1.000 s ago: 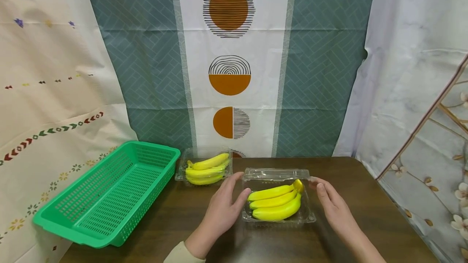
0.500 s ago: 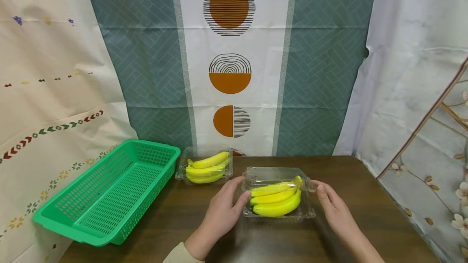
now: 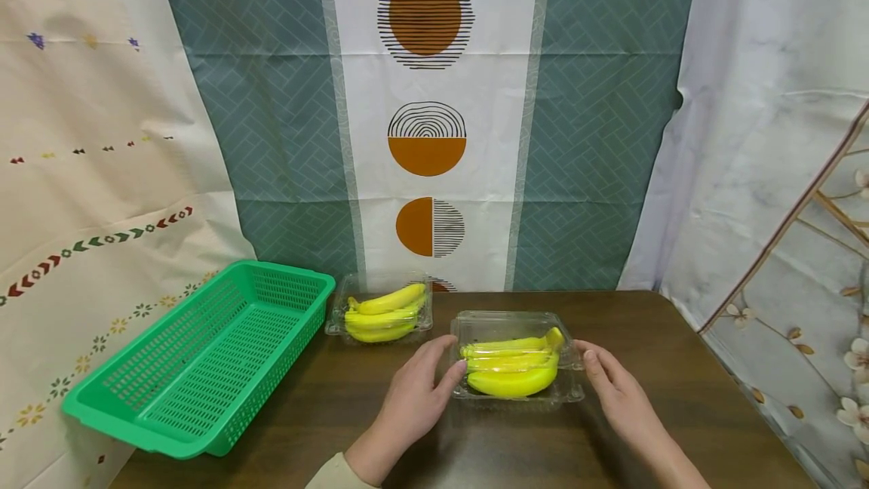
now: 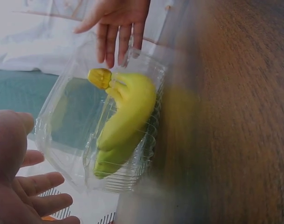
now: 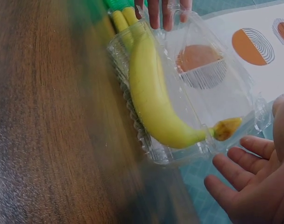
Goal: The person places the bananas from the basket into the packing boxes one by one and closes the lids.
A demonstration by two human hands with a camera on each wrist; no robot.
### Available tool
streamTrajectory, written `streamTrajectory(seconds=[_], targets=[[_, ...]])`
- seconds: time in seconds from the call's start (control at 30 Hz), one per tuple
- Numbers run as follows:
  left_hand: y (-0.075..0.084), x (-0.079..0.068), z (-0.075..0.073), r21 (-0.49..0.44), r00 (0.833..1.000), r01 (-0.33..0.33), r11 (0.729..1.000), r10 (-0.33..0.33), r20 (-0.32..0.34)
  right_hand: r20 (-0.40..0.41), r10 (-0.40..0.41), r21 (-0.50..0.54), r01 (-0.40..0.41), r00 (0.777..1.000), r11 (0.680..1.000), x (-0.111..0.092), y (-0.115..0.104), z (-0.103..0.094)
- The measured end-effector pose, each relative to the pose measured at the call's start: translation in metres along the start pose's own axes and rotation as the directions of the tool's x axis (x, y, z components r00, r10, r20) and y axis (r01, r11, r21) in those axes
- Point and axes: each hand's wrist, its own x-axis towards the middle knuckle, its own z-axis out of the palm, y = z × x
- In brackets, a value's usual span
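Observation:
A clear plastic clamshell box [image 3: 570, 397] rests on the table with a bunch of yellow bananas [image 3: 512, 382] in its base. Its hinged lid [image 3: 505, 321] is tilted partway over the fruit. At the box's left side my left hand [image 3: 416, 397] has thumb and fingers by the lid's edge. My right hand [image 3: 621, 392] is at the lid's right side, fingertips touching or very near it. Both wrist views show the left hand [image 4: 37, 186] and right hand [image 5: 249, 170] with mostly straight fingers. The lid's exact contact with the fingertips is hard to see through the clear plastic.
Behind and left stands a second clear box [image 3: 330, 327] with bananas inside. A green perforated basket [image 3: 197, 447] lies at the left of the brown wooden table [image 3: 523, 451]. Patterned cloths [image 3: 597, 119] hang behind and on both sides.
The lid has swung from nearly upright down and forward over the bananas. Both hands have stayed at the box's sides, shifting only slightly.

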Motion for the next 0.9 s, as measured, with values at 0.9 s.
streamTrajectory(seconds=[0.9], targets=[[-0.010, 0.001, 0.012, 0.073, 1.000, -0.021, 0.997, 0.020, 0.021, 0.074, 0.107, 0.049, -0.110, 0.992, 0.993, 0.001, 0.011, 0.006]])
